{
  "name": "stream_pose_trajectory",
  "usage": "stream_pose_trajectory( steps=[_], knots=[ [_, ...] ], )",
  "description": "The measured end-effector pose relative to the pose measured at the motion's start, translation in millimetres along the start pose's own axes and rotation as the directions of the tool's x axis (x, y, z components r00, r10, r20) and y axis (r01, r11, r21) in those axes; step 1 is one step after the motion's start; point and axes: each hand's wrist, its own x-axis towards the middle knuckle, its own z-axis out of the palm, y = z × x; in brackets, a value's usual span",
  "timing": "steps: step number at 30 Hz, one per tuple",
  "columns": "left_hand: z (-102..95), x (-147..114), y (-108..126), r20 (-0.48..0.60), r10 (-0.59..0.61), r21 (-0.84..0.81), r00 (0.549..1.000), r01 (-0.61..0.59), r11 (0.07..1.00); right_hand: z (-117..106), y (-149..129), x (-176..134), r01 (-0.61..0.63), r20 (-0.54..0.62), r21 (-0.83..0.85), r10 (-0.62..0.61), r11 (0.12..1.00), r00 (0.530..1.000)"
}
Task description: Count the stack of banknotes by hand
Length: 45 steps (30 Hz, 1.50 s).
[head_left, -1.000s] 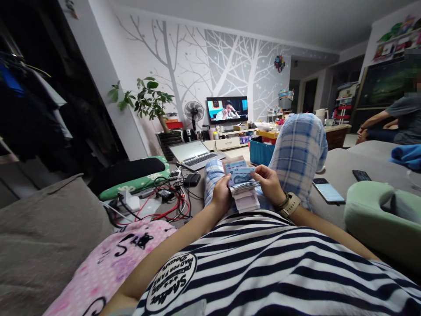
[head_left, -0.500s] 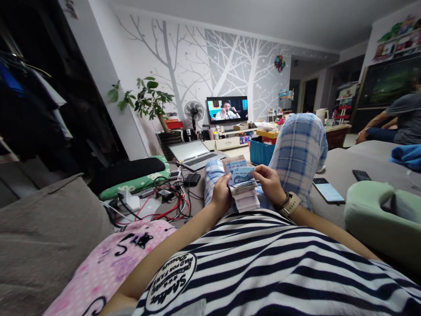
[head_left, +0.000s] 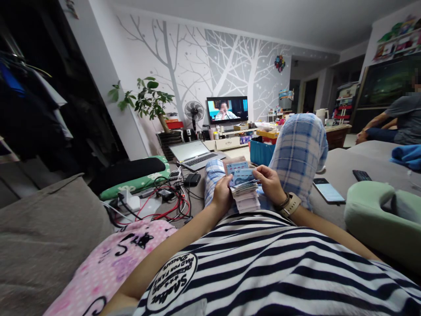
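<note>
A thick stack of banknotes (head_left: 246, 195) is held above my lap, its lower ends fanned toward my belly. My left hand (head_left: 222, 192) grips the stack along its left side, thumb on top. With thumb and fingers pinched, my right hand (head_left: 270, 182) holds the right edge of the blue top banknote (head_left: 243, 176). Just beyond, more blue and brownish notes (head_left: 237, 165) stick out from the far end of the stack. A watch with a beige strap (head_left: 291, 205) is on my right wrist.
To the left are an open laptop (head_left: 197, 156), tangled cables (head_left: 174, 197) and a pink blanket (head_left: 115, 263). On the right lie a phone (head_left: 328, 191), a remote control (head_left: 361, 175) and a green neck pillow (head_left: 378, 206). A seated person (head_left: 401, 116) is at far right.
The blue top note has shifted down slightly and lies flatter. My right hand stays pinched at its edge; my left hand has barely moved.
</note>
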Motion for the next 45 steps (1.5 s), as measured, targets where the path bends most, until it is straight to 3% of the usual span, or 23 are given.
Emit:
stream_pose_trajectory(
  steps=[11, 16, 21, 29, 36, 39, 45],
  knots=[
    [0.0, -2.1, 1.2, -0.059, 0.039, 0.066, 0.998, -0.035, 0.997, -1.2, 4.2, 0.5, -0.003, 0.006, -0.003, 0.003, 1.000, 1.000],
    [-4.5, 2.5, -5.5, 0.027, -0.013, -0.011, 1.000, 0.014, 1.000, -2.9, 10.5, 0.8, -0.008, 0.008, 0.007, 0.008, 1.000, 1.000],
    [-4.5, 4.7, -8.6, 0.031, 0.017, -0.013, 0.999, -0.017, 1.000, -1.1, 6.7, 0.3, -0.038, 0.060, 0.024, 0.037, 0.999, 0.998],
    [2.4, -5.2, -0.5, 0.112, -0.030, -0.028, 0.993, 0.033, 0.999, 0.3, 5.0, 2.9, -0.124, -0.028, 0.028, 0.124, 0.992, 0.992],
    [3.9, -9.2, 2.4, 0.229, -0.039, -0.049, 0.973, 0.051, 0.997, -1.2, 5.2, 4.6, -0.092, 0.006, 0.023, 0.091, 0.996, 0.996],
    [3.9, -7.6, 2.4, 0.192, -0.036, -0.023, 0.981, 0.041, 0.999, -1.2, 4.8, 5.0, -0.086, -0.022, 0.033, 0.086, 0.996, 0.996],
    [1.1, 2.0, -1.9, -0.001, 0.039, 0.032, 0.999, -0.039, 0.999, -0.6, 1.5, 3.5, -0.067, -0.034, 0.064, 0.069, 0.996, 0.997]
  ],
)
